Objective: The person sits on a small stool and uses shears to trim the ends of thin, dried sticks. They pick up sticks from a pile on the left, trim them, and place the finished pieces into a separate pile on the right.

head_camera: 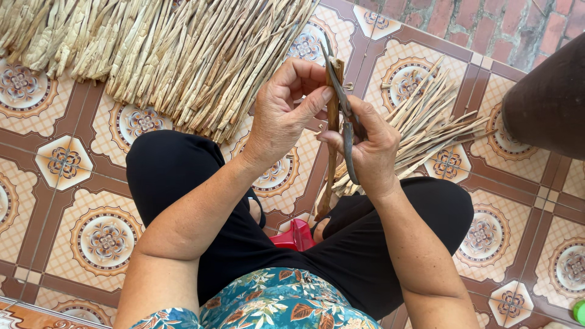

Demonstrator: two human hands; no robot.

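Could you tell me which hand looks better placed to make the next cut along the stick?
Probably the right hand: it grips the knife, blade against the stick, while the left hand steadies the stick's top.

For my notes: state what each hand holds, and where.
Left hand pinches the upright wooden stick near its top; right hand grips the knife by its handle.

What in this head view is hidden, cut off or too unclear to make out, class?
- Blade: its cutting edge against the stick is hidden by the left hand and right hand.
- Stick's lower end: lost behind the right wrist and the legs.
- Red thing: mostly hidden between the legs; kind unclear.
- Dark shape: cut off by the right edge.
- Big pile: cut off by the top edge.
- Green thing: cut off at the corner.
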